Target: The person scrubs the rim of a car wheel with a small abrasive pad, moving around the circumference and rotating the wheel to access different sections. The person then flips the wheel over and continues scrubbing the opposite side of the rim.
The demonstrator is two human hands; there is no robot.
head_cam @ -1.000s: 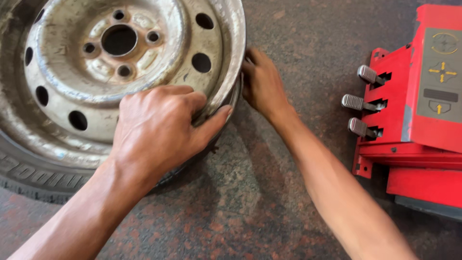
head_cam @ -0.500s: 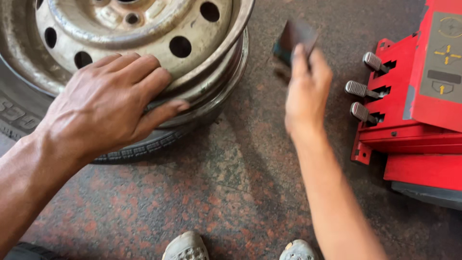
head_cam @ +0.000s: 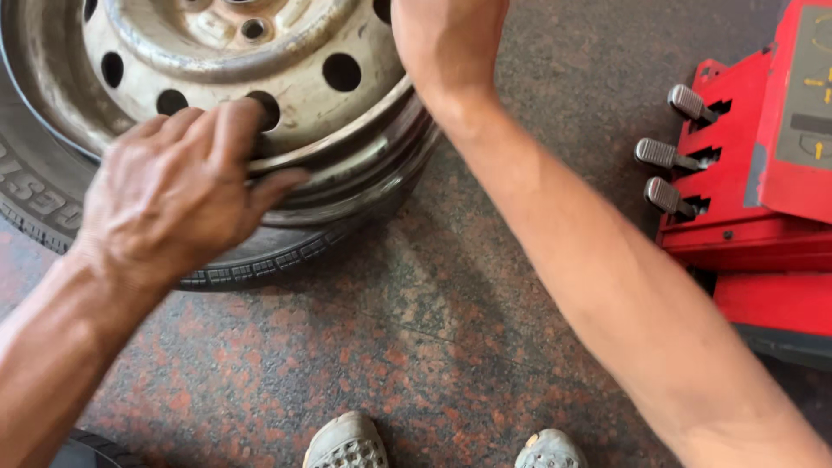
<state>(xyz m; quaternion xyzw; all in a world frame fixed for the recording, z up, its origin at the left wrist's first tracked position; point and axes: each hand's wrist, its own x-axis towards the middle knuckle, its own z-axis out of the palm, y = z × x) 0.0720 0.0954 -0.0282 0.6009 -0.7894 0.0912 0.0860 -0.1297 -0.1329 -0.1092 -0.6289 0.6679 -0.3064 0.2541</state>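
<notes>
At the far left, a black rubber tyre (head_cam: 35,204) with a ribbed tread is seen lying flat on the speckled reddish-brown stone floor (head_cam: 416,347). It is fitted around a worn, silver-grey steel wheel rim (head_cam: 286,95) with round holes about its centre; the wheel is cut off by the top and left edges of the view.

The left hand (head_cam: 178,195) is laid on the near edge of the rim, palm down. Its fingers (head_cam: 230,130) are spread over the rim's lip, one fingertip reaching a round hole, and the thumb (head_cam: 277,186) is pressed against the stepped outer edge just above the tyre. Nothing is enclosed by it; it is open and resting flat on the metal, slightly blurred.

Along the bottom edge, the toes of two grey, dirty shoes (head_cam: 347,446) are shown on the floor, well apart from the wheel.

The right forearm is stretched diagonally from the lower right to the top centre. The right hand (head_cam: 446,30) is placed over the right side of the rim, but its fingers are cut off by the top edge, so whether it is gripping anything cannot be told.

At the far right, a red metal machine (head_cam: 745,217) is stood on the floor, with three grey ridged pedals (head_cam: 663,154) projecting from its left side and a grey panel on top.
</notes>
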